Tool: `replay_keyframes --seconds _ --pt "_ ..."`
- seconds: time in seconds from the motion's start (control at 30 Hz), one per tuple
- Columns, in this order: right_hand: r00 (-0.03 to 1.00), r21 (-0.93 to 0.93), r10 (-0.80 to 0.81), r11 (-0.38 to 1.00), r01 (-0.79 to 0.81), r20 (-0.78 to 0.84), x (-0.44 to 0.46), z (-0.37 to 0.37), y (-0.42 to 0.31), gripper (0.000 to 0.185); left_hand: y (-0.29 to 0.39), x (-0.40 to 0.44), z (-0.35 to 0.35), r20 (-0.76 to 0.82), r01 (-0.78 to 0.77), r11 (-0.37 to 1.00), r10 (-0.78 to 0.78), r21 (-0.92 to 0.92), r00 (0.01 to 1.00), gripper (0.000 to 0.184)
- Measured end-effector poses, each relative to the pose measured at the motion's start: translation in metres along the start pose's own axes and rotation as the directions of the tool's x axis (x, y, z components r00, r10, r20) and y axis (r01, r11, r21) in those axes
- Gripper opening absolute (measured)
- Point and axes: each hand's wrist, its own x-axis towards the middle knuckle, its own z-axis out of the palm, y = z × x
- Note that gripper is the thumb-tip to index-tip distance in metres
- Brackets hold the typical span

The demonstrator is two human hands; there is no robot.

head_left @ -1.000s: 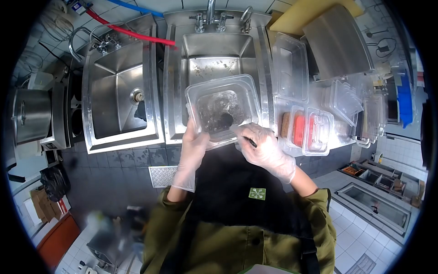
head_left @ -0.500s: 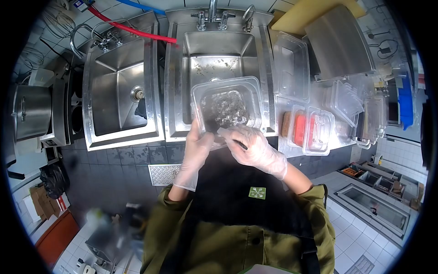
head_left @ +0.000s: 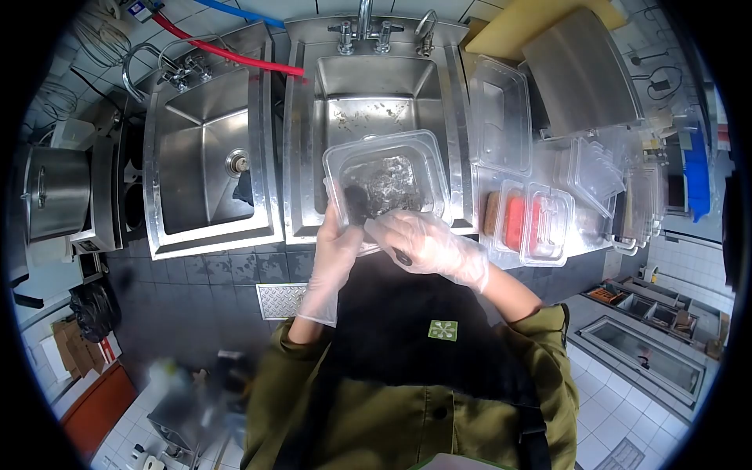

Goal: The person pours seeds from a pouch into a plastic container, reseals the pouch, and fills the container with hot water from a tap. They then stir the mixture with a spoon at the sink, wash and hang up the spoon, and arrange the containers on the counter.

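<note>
A clear plastic container [head_left: 435, 168] is tilted over the near part of the middle sink [head_left: 376, 78]. Wet, shiny material shows through its bottom, with a dark round patch at the lower left. My left hand [head_left: 337, 254], in a thin clear glove, is closed on the container's near left side. At the near edge, my right hand [head_left: 427, 247], gloved too, is wrapped round a dark-ended handle [head_left: 403, 257]. The far end of that handled tool is hard to make out. Small brown scraps [head_left: 392, 113] lie in the sink.
Left of the middle sink is a second sink [head_left: 184, 172] with a drain. On the right counter are an empty clear container [head_left: 501, 117], a container with red contents [head_left: 515, 222] and stacked lids. A red hose [head_left: 227, 55] crosses behind. A steel pot [head_left: 63, 192] stands far left.
My right hand has moved left and slightly down along the container with the handle. The dark patch has shifted to the lower left. My left hand keeps its hold on the container.
</note>
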Motion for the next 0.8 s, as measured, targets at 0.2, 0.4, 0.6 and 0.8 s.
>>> replay_keyframes --seconds 0.2,0.4,0.6,0.8 --pt "0.999 -0.024 -0.033 0.999 0.034 0.021 0.006 0.003 0.010 0.055 -0.004 0.001 -0.004 0.017 0.041 0.999 -0.041 -0.026 0.999 0.073" --pt "0.999 -0.082 0.029 0.996 -0.028 0.018 0.006 0.006 0.013 0.058 -0.014 0.004 -0.009 0.026 -0.036 0.998 0.035 0.045 0.999 0.076" --pt "0.992 -0.103 0.124 0.987 -0.123 0.010 0.005 -0.002 0.006 0.057 -0.008 0.002 -0.005 -0.002 -0.009 1.000 0.009 -0.012 1.000 0.072" --pt "0.970 -0.134 0.233 0.961 -0.240 -0.069 0.001 -0.006 0.001 0.052 0.001 -0.001 -0.001 -0.010 0.065 0.998 -0.065 -0.021 0.998 0.069"
